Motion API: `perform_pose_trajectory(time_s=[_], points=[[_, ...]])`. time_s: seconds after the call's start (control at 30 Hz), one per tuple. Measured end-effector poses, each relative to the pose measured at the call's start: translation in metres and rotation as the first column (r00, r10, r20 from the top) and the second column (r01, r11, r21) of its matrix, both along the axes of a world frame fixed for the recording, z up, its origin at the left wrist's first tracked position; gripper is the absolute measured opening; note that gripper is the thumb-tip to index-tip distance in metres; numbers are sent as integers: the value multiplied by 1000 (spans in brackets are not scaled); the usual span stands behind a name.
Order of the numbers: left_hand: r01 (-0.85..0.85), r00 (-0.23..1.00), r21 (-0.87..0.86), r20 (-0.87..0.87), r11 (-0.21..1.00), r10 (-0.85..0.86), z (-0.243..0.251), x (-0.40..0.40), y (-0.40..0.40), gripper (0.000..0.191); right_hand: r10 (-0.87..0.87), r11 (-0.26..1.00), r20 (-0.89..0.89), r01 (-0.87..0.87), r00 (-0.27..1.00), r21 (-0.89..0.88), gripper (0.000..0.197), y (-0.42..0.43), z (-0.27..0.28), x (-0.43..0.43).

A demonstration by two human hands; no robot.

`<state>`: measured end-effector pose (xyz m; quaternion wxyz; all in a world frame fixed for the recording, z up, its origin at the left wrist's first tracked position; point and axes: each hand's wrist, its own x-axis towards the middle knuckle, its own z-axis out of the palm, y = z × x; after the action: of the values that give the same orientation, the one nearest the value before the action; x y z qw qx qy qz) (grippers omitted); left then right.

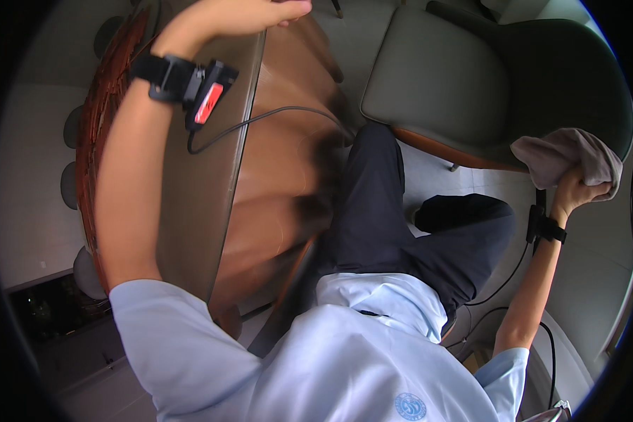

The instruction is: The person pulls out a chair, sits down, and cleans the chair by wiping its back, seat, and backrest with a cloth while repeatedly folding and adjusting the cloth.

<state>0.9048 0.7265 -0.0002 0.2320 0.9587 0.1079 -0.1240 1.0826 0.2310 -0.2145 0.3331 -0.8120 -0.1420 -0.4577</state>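
My right hand (pixel 575 192), at the far right, grips a crumpled greyish-pink cloth (pixel 569 153) beside the backrest of a dark chair. My left hand (pixel 274 13) reaches over the table edge at the top of the picture. It is partly cut off there, and whether it holds something is hidden. A black strap with a small device (pixel 208 97) sits on my left wrist, with a cable running from it. On my right wrist is another black strap with a device (pixel 546 227).
A grey-topped table (pixel 195 211) with a brown base (pixel 274 158) stands at left. The dark green-grey chair (pixel 438 68) fills the upper right. Cables (pixel 506 287) hang near my right arm. Reddish slatted material (pixel 103 105) and further seats lie beyond the table.
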Motion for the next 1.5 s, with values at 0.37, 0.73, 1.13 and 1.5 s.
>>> perform_pose_trajectory(time_s=[0.37,0.73,1.13,1.5], points=[[594,737,125,313,795,-600,-116,-38,-174,16,-43,999,-63,42,997,-12,61,-14,-15,-1],[753,658,166,-190,637,-728,-224,-83,-176,10,-115,993,-219,116,969,-9,67,-22,-19,-4],[611,771,311,-442,728,-458,-226,-53,-157,19,100,988,-167,-78,981,133,50,-1,8,-16],[628,767,335,-418,703,-486,-202,-61,-141,20,235,763,-448,122,862,635,46,137,-89,-96]])
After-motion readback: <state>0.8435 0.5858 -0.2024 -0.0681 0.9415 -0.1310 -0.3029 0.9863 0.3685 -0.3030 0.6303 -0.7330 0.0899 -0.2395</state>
